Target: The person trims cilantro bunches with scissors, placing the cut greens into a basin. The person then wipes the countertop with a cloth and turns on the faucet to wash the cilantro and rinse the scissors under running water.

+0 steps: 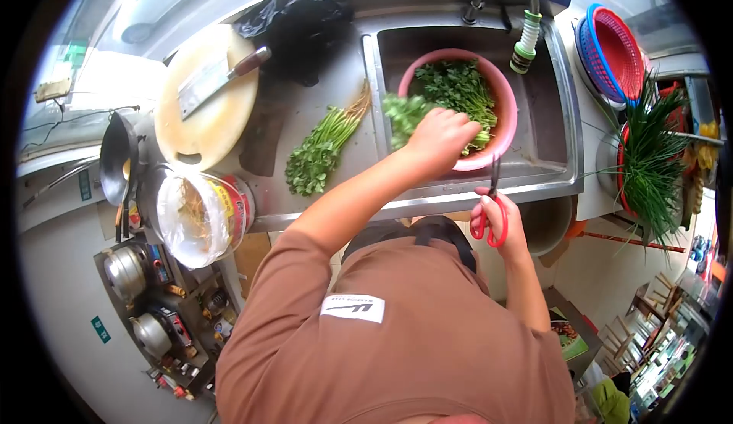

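Observation:
My left hand (443, 138) is closed around a bunch of coriander (405, 115) over the pink basin (507, 96). Its leaves, blurred, stick out left past the rim, and its stems point right. More cut coriander (456, 84) lies inside the basin, which stands in the sink. In front of the sink's edge, my right hand (500, 225) holds red-handled scissors (495, 229), their dark blades pointing up toward the basin's rim; how far the blades are apart is hard to see. Another bunch of coriander with roots (324, 145) rests on the steel counter left of the sink.
A cleaver (206, 92) lies on a round cutting board (221, 119) at the left. Below it stands a bag-lined bucket (243, 203) with root scraps. A faucet (527, 42) hangs over the sink. Colander baskets (618, 50) and long green chives (653, 164) are at the right.

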`<state>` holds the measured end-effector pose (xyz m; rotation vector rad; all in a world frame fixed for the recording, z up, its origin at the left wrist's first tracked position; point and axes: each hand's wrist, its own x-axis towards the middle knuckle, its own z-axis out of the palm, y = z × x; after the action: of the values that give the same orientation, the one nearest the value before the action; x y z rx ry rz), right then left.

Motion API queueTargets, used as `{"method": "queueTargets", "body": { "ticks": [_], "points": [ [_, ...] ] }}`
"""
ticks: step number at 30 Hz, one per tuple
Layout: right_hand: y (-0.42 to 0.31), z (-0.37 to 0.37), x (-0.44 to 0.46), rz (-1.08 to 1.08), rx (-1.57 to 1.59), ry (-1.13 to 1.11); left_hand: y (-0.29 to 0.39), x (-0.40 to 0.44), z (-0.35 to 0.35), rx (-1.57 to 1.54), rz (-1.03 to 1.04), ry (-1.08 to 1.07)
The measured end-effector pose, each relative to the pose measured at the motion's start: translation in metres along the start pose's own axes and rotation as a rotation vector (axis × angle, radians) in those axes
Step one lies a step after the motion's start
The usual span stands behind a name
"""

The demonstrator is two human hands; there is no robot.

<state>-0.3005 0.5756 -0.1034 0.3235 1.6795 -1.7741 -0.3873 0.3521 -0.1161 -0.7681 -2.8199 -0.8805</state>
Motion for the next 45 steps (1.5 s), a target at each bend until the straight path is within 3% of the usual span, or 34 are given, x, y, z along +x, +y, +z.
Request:
{"method": "queueTargets", "body": {
  "ticks": [2, 5, 8, 10, 13, 15, 16, 18, 24, 29, 33, 35, 36, 38, 39, 42, 45],
  "points": [
    [0.013, -0.018, -0.013, -0.011, 0.046, 0.057, -0.015, 0.042, 0.051, 0.103, 0.056, -0.099],
    [0.032, -0.027, -0.02, -0.025, 0.107, 0.14, -0.018, 0.06, 0.091, 0.218, -0.108, -0.126],
    [0.037, -0.03, -0.019, 0.024, 0.172, 0.126, -0.015, 0.033, 0.076, 0.027, -0.067, 0.169],
    [0.043, -0.033, -0.009, 0.033, 0.157, 0.083, -0.03, -0.002, 0.037, 0.088, -0.156, 0.3],
    [0.038, -0.031, 0.012, 0.069, 0.141, 0.012, -0.087, -0.087, 0.002, 0.402, -0.47, 0.422],
    [0.032, -0.028, 0.035, 0.049, 0.093, -0.059, -0.12, -0.136, -0.016, 0.474, -0.866, 0.255],
    [0.025, -0.02, 0.047, 0.044, 0.073, -0.13, -0.129, -0.146, -0.04, 0.312, -1.162, 0.045],
    [0.012, -0.007, 0.061, 0.038, 0.005, -0.163, -0.138, -0.152, -0.044, 0.129, -1.182, -0.012],
    [0.005, 0.016, 0.075, 0.008, 0.004, -0.254, -0.126, -0.156, -0.025, 0.277, -1.095, -0.078],
    [0.022, 0.021, 0.064, 0.058, -0.068, -0.25, -0.121, -0.159, -0.006, 0.277, -1.056, 0.108],
    [0.032, 0.023, 0.064, 0.104, -0.119, -0.276, -0.125, -0.172, -0.005, 0.249, -1.013, 0.118],
    [0.033, 0.03, 0.064, 0.115, -0.114, -0.263, -0.123, -0.179, -0.018, 0.037, -1.002, 0.332],
    [0.032, 0.035, 0.065, 0.112, -0.117, -0.272, -0.125, -0.185, -0.023, 0.042, -1.007, 0.339],
    [0.027, 0.048, 0.07, 0.079, -0.175, -0.309, -0.13, -0.201, -0.039, -0.718, -1.057, 0.536],
    [0.017, 0.058, 0.071, 0.125, -0.186, -0.314, -0.105, -0.19, -0.07, -0.922, -1.083, 0.587],
    [0.001, 0.094, 0.084, -0.061, -0.387, -0.469, -0.066, -0.197, -0.134, -1.118, -1.054, 0.66],
    [-0.034, 0.149, 0.097, -0.288, -0.662, -0.67, -0.035, -0.225, -0.186, -1.083, -0.999, 0.671]
  ]
}}
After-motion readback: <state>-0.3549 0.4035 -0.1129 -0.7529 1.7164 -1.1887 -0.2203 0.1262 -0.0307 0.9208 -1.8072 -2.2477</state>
